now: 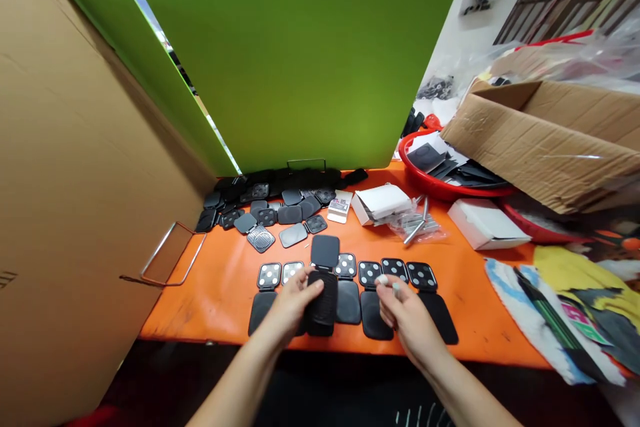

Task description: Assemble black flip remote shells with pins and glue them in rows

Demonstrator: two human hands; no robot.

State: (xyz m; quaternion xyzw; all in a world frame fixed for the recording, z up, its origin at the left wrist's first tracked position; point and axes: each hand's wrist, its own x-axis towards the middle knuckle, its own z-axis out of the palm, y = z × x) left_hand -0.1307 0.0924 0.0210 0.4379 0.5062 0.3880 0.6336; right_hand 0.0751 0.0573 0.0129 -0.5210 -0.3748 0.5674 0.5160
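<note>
My left hand [295, 293] is closed around a black hinged plastic piece [323, 303], its ribbed face up and its smooth flap [325, 251] folded out away from me. Under and beside it lies a row of similar opened black pieces, such as one flat panel [349, 302], with square panels [370, 273] bearing pale round dots at the far side. Over the right part of that row, my right hand [407, 313] has its fingers curled together. Pale white bits show at its fingertips; whether it pinches something small is unclear.
Loose black pieces [290, 215] pile up at the back against a green panel [310, 53]. Small white boxes [383, 200] and a bag of metal rods [417, 223] lie right of them. A red basin [430, 183], cardboard box [545, 140] and cloths [525, 320] stand right; cardboard [75, 180] walls the left.
</note>
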